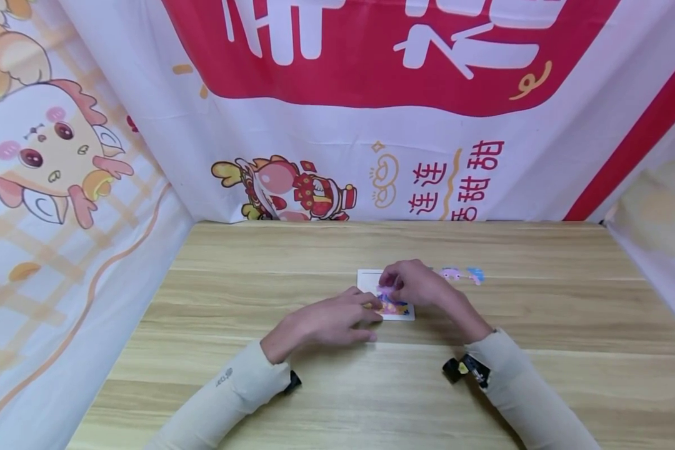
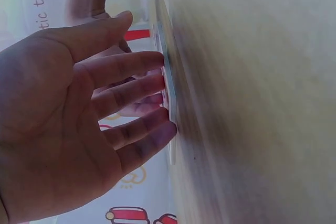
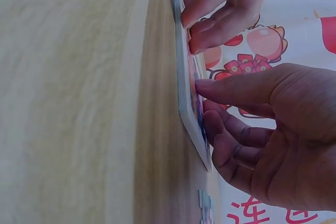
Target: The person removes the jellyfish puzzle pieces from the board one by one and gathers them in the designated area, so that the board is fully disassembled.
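White-bordered, thin rectangular jigsaw board (image 1: 368, 280) is lying flat near the middle of the light-brown wood-grain table (image 1: 230, 262), with a multicoloured picture showing on its nearer part and a bare white strip facing the far side. One pair of its edges is running roughly level with the table's far edge, the other pair towards the person (which pair is longer cannot be told, as much of the outline is being covered by hands). Its left, nearer portion is being touched by the fingertips of the left hand (image 1: 343, 317), whose fingers are being held fairly straight and spread, with the thumb clear of the board. Over the picture, a small pale pink-purple puzzle piece (image 1: 385, 290) is being pinched between the bent thumb and fingers of the right hand (image 1: 422, 284); its long axis is being hidden by them. To the right of the board, just beyond that hand, a small pink flat piece (image 1: 451, 274) and a small blue-and-pink flat piece (image 1: 475, 275) are lying on the wood, near each other.
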A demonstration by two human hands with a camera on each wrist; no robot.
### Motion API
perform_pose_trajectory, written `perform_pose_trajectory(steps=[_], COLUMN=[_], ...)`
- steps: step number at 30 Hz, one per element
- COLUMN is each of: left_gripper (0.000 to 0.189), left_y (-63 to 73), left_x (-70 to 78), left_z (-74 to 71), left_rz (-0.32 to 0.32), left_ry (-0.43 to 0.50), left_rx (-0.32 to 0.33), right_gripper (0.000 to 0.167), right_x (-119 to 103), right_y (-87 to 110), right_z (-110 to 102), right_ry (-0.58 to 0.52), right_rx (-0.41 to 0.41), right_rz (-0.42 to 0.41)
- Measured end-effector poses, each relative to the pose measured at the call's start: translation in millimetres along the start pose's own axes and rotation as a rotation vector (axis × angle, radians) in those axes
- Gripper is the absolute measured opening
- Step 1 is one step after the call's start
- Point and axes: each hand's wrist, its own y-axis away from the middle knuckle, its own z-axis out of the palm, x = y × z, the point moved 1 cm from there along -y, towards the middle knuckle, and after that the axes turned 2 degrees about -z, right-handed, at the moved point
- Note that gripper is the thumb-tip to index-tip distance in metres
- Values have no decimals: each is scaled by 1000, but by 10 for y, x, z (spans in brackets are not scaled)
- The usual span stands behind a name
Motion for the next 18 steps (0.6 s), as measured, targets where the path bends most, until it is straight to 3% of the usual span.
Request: perform_pose_trajectory(steps=[9,18], left_gripper=[47,47], left_y=[19,20], left_x=[-54,-46], left_z=[5,9], left_rz=[-9,-22], left_ry=[45,67], left_rx=[-17,-14], right_gripper=[35,34], right_x=[4,-12], right_y=[7,21], right_z=[17,9], right_ry=[-7,-25], right_rx=[37,45], right_rz=[4,14])
